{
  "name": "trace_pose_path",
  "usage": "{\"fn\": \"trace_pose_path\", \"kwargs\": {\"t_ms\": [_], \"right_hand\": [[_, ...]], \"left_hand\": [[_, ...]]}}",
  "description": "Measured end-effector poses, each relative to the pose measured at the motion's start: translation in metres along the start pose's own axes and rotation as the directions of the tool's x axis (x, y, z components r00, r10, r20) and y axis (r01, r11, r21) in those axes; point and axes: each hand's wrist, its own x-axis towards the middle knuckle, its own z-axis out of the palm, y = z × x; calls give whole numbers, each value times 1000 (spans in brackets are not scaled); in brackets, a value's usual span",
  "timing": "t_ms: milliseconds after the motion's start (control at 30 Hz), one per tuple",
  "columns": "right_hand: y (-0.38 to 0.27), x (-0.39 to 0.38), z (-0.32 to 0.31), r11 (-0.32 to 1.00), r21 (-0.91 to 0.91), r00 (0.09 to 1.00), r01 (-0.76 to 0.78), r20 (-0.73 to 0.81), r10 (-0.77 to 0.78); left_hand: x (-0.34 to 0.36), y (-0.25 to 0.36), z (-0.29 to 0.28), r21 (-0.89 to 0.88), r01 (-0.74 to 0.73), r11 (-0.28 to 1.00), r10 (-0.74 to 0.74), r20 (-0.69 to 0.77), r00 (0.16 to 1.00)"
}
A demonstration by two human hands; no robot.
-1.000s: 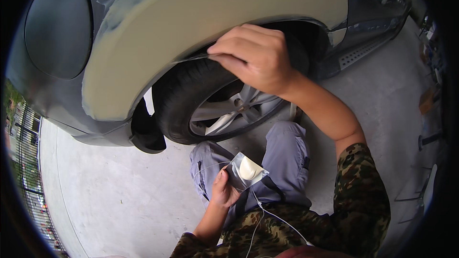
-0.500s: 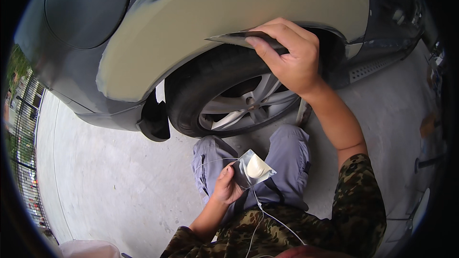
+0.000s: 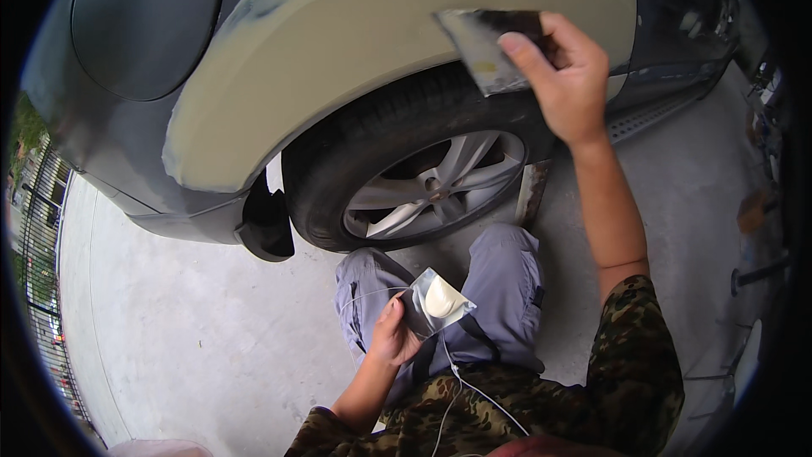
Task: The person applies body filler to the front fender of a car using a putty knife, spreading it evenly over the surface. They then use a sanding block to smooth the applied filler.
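My right hand (image 3: 571, 85) grips a thin, dark, smudged flat spreader (image 3: 474, 51) near the fender’s arch, over the beige filler coat (image 3: 321, 25); whether it touches the panel I cannot tell. The filler has uneven bluish-grey edges. Below, my left hand (image 3: 391, 330) holds a small square plate (image 3: 415, 315) with a mound of cream paste (image 3: 441, 296) on it, above my lap. The tyre (image 3: 317, 203) and silver five-spoke wheel (image 3: 431, 190) sit under the arch.
The dark car body (image 3: 127, 169) spans the top. My knees (image 3: 503, 262) are close to the tyre on the concrete floor (image 3: 194, 330). A metal fence (image 3: 42, 245) stands at far left, assorted items (image 3: 753, 220) at far right. Thin white cables (image 3: 482, 398) cross my lap.
My right hand has moved right with the spreader, away from the arch’s middle, and the spreader has turned to show its broad face. My left hand has barely moved.
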Motion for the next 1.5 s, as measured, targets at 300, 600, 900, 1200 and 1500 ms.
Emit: {"fn": "trace_pose_path", "kwargs": {"t_ms": [300, 600, 900, 1200, 1500], "right_hand": [[-1, 16, 5, 990, -121, 998, 65, 13, -64], [-23, 17, 34, 975, -139, 985, 174, 12, -174], [-17, 24, 46, 950, -158, 963, 268, 49, -264], [41, -43, 13, 995, 71, 993, 64, 97, -71], [155, -61, -129, 653, 749, 765, -113, -354, 538]], "left_hand": [[19, -8, -1, -41, 53, 998, -46, 150, 988], [8, -2, 7, -92, 9, 996, 7, 178, 984], [13, -1, 4, 38, 23, 999, -26, 84, 996], [27, 0, 19, 42, -10, 999, 9, 43, 999], [48, -9, 28, 69, 68, 995, -71, 39, 997]]}}
